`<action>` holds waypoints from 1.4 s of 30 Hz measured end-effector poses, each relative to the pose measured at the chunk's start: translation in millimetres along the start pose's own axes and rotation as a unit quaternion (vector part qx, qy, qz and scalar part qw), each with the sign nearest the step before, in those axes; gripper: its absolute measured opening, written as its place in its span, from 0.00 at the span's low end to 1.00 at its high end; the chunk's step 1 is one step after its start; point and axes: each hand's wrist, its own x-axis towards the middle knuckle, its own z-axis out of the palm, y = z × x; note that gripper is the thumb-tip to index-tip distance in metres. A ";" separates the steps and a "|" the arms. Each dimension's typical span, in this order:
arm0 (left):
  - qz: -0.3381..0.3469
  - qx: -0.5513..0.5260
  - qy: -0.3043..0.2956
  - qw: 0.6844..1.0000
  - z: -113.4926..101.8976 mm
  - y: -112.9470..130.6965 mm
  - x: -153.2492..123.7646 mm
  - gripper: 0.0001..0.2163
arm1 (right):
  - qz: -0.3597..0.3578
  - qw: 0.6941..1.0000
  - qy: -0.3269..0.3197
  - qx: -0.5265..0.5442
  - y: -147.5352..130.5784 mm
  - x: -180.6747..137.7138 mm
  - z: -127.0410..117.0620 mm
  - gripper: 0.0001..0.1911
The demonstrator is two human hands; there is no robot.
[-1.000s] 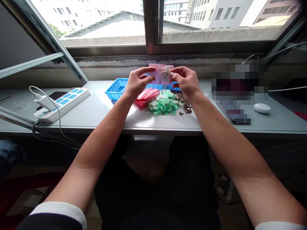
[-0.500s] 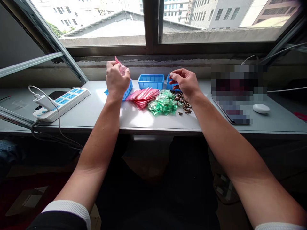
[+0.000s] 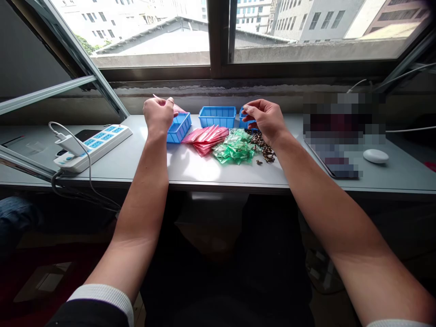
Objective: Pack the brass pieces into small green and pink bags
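Note:
My left hand (image 3: pixel 157 113) is closed on a small pink bag (image 3: pixel 177 109), holding it just over the left blue tray (image 3: pixel 179 128). My right hand (image 3: pixel 265 119) hovers with its fingers pinched together and nothing visible in them, beside the right blue tray (image 3: pixel 243 122) and above a heap of small brown screws (image 3: pixel 263 146). A stack of pink bags (image 3: pixel 206 135) and a pile of green bags (image 3: pixel 235 148) lie between my hands. A middle blue tray (image 3: pixel 218 116) stands behind them.
A white power strip (image 3: pixel 97 143) with a plugged charger (image 3: pixel 70 144) and cable lies at the left, beside a dark phone (image 3: pixel 83 134). A white mouse (image 3: pixel 375 156) and a blurred-out object (image 3: pixel 340 131) sit at the right. The window wall runs along the back.
Both hands held the pink bag up together a second ago. My left hand has carried it leftward and down over the left tray; my right hand let go and stayed put.

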 end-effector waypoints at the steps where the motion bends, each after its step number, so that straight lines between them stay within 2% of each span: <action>1: -0.030 0.010 0.022 0.999 -2.9 5.1 -5.4 0.12 | 0.001 1.000 0.000 -0.003 0.2 0.3 0.2 0.06; 3: -0.021 0.062 0.058 0.996 -8.2 12.3 -14.8 0.12 | 0.005 1.000 0.000 -0.011 0.4 0.7 0.4 0.05; 6: 0.007 0.110 0.076 0.991 -12.8 14.2 -22.3 0.13 | 0.011 1.000 -0.002 -0.024 -0.1 0.8 0.3 0.04; 10: -0.001 0.133 0.040 0.990 -12.7 5.1 -17.7 0.16 | 0.017 0.999 -0.006 -0.032 -3.6 -0.6 0.9 0.05; 12: 0.004 0.136 0.047 0.990 -12.9 0.9 -13.2 0.16 | 0.023 0.999 -0.006 -0.030 -6.4 -1.9 1.6 0.06; 15: -0.019 0.154 0.038 0.987 -15.3 2.0 -11.7 0.17 | 0.029 0.999 -0.006 -0.025 -9.6 -3.5 2.3 0.06; 19: -0.054 0.170 0.076 0.981 -19.3 12.8 -20.8 0.19 | 0.025 0.999 -0.011 -0.018 -8.3 -3.3 1.2 0.06; 23: -0.070 0.189 0.042 0.979 -22.2 15.5 -26.2 0.19 | 0.017 1.000 -0.018 -0.011 -4.4 -2.0 -0.8 0.05; 27: -0.061 0.189 0.019 0.980 -23.4 10.5 -24.3 0.24 | 0.014 1.000 -0.016 0.004 -2.9 -1.5 -1.5 0.06; 31: -0.037 0.194 0.047 0.979 -20.0 10.6 -25.3 0.15 | 0.016 1.000 -0.017 0.004 -3.4 -2.0 -1.0 0.06; 36: -0.075 0.226 0.007 0.971 -18.5 13.4 -26.1 0.20 | 0.024 1.000 -0.011 -0.016 -6.4 -3.5 0.2 0.04; 39: -0.075 0.233 -0.005 0.970 -21.0 11.9 -24.7 0.21 | 0.029 0.999 -0.015 -0.037 -7.7 -3.8 -0.1 0.03; 42: -0.064 0.208 -0.021 0.976 -23.3 8.0 -22.1 0.19 | 0.030 0.997 -0.021 -0.062 -7.5 -3.3 -1.1 0.03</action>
